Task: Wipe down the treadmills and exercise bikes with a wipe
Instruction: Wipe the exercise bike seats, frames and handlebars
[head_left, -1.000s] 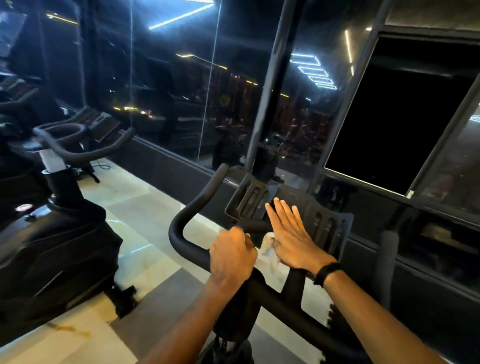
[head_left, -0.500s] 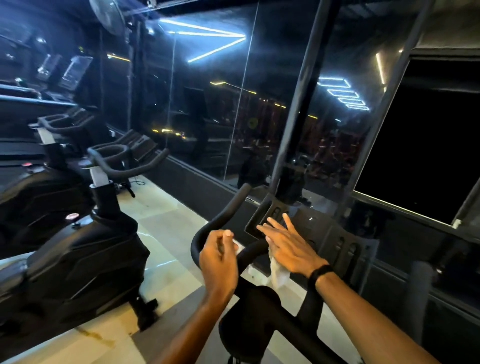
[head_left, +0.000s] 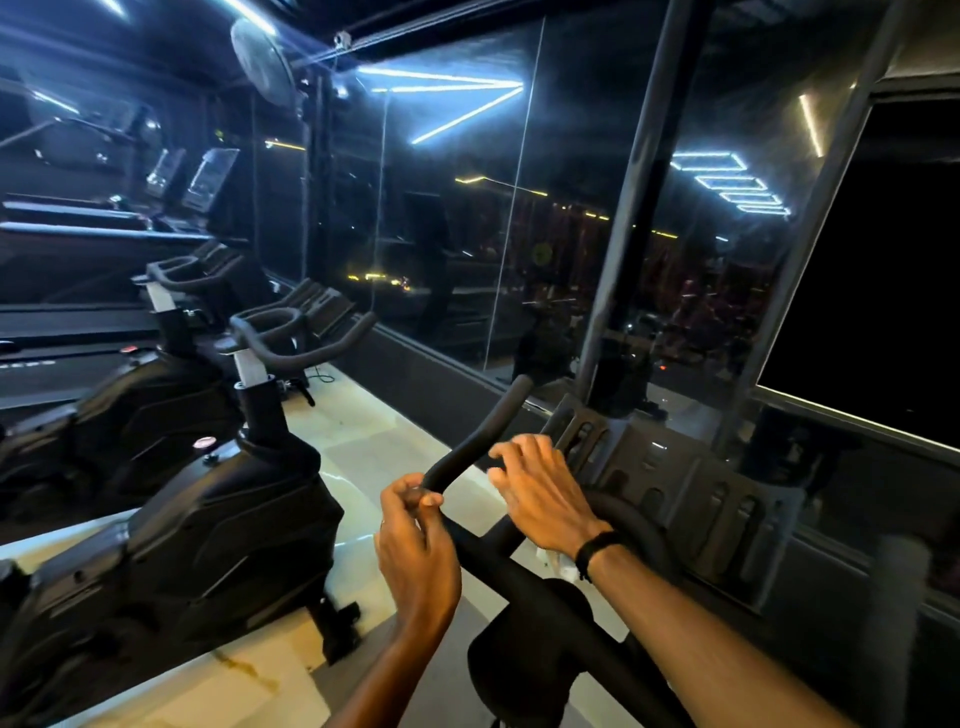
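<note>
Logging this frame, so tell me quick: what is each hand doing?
Left hand: fingers curled round the handlebar, gripping it.
Right hand: fingers bent over the bar; a bit of white wipe shows under the wrist, grip unclear.

No legible text, label, brand or number; faint pale marks on the treadmill (head_left: 57, 364) side rail at far left, too blurred to read.

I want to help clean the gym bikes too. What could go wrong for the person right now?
The wipe is mostly hidden under the right hand, with only a corner peeking out by the wrist, so it might slip out and drop to the floor. The left hand only pinches the handlebar, so the grip may slide. The room is dark, so missed spots would be hard to see.
</note>
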